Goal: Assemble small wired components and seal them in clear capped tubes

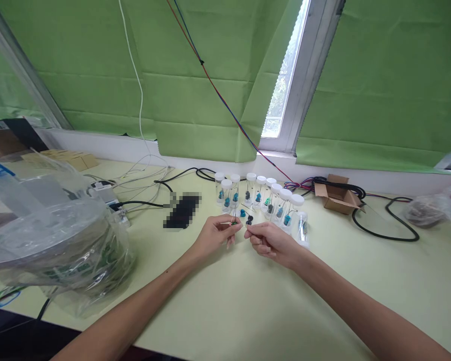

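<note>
My left hand, fingers closed, pinches a small dark green and red piece with thin wire-like stems sticking up; its exact kind is too small to tell. Close beside it on the right, my right hand is closed with thumb and forefinger pressed together. Whatever it pinches is too small to make out. A small black piece shows just beyond the right fingertips, and a blue piece lies on the table between the hands. Behind them stand several clear vials with white caps and blue, green or dark pieces inside.
One vial stands near my right wrist. A plastic-wrapped reel fills the left side of the table. A blurred-out dark object lies left of my hands. Cables and an opened cardboard box are at the back right.
</note>
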The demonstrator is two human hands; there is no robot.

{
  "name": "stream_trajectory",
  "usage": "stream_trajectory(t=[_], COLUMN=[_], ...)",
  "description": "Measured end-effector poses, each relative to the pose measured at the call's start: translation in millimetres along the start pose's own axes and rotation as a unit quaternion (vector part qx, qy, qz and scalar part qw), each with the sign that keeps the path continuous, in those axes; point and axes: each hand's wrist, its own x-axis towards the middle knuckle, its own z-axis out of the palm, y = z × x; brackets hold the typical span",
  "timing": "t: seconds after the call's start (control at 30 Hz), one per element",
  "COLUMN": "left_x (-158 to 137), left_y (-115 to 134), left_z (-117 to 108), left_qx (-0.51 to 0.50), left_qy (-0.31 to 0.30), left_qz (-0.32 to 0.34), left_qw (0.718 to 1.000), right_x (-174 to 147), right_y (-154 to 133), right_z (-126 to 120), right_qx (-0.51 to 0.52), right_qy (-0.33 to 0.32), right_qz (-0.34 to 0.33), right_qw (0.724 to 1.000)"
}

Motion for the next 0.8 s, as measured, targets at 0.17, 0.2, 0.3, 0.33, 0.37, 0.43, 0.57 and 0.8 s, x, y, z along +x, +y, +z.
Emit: stream_trajectory(t=[0.17, 0.2, 0.3, 0.33, 0.37, 0.43, 0.57, 0.8], left_x=[0.8, 1.0, 1.4, 1.5, 1.7, 2.3, 3.4, 3.4], left_y=[-1.5, -1.4, -0.8, -0.7, -0.7, -1.3, -3.7, -3.5], left_z=[-0.4, -0.3, 0.1, 0.1, 0.0, -0.4, -1.5, -1.5], left_qx=[-0.01, -0.013, -0.019, -0.021, -0.025, -0.037, -0.051, -0.053], left_qy=[-0.004, -0.003, 0.008, 0.013, 0.018, 0.026, 0.039, 0.051], left_qz=[0.005, 0.003, -0.006, -0.01, -0.012, -0.017, -0.025, -0.034], left_qw=[1.0, 1.0, 1.0, 1.0, 0.999, 0.999, 0.998, 0.997], right_x=[0.5, 0.3, -0.5, -1.0, -1.5, -2.6, -4.1, -1.8], right_y=[0.2, 0.3, 1.1, 1.5, 2.0, 3.3, 5.8, 8.3], right_z=[1.9, 3.2, 8.1, 9.7, 11.1, 12.5, 10.7, 5.4], right_qx=[-0.031, -0.048, -0.144, -0.194, -0.25, -0.372, -0.57, -0.725], right_qy=[0.008, 0.013, 0.044, 0.061, 0.082, 0.125, 0.157, 0.142], right_qz=[-0.007, -0.014, -0.059, -0.085, -0.116, -0.194, -0.316, -0.329], right_qw=[0.999, 0.999, 0.987, 0.976, 0.958, 0.899, 0.742, 0.587])
